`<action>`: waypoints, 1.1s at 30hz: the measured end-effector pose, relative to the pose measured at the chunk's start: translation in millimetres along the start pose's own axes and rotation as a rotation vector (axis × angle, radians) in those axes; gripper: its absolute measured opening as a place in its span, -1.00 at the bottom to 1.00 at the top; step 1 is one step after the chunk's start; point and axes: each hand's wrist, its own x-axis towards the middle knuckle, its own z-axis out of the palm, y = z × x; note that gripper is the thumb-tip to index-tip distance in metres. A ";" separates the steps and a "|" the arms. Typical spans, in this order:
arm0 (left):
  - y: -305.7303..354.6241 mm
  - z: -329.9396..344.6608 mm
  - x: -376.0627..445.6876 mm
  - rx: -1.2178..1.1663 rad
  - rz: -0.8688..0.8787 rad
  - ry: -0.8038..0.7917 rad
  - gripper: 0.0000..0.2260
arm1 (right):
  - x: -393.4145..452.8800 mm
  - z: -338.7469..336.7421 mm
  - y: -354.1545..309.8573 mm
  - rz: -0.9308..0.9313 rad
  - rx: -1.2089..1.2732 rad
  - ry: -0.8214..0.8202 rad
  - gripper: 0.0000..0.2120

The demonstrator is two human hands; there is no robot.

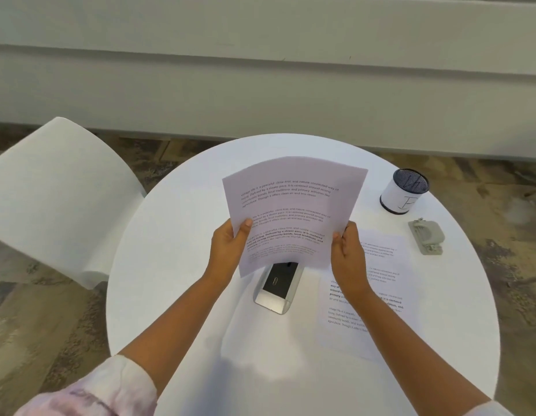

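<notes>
A printed sheet of paper (293,205) is held up above the round white table (182,295), slightly bowed. My left hand (227,247) pinches its lower left edge, thumb on the front. My right hand (349,253) grips its lower right edge. Under the sheet's bottom edge lies a silver and black device (278,288) flat on the table, its far end hidden by the paper. A second printed sheet (380,295) lies flat on the table to the right, partly covered by my right forearm.
A white mesh-topped pen cup (403,190) stands at the table's back right, with a grey hole punch (426,237) just in front of it. A white chair (59,199) stands to the left. A grey wall runs behind, patterned floor around.
</notes>
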 end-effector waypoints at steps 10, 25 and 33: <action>-8.5 4.6 -3.2 0.010 -0.073 -0.032 -0.89 | -1.3 0.0 4.9 0.023 -0.042 -0.011 -0.92; -40.6 -13.4 2.5 -0.125 -0.324 0.190 -0.69 | -27.5 -73.4 89.9 0.753 -0.858 0.165 -0.33; -72.3 -28.8 -2.2 -0.086 -0.548 0.237 -0.78 | -35.2 -76.2 99.2 0.837 -0.830 0.169 -0.14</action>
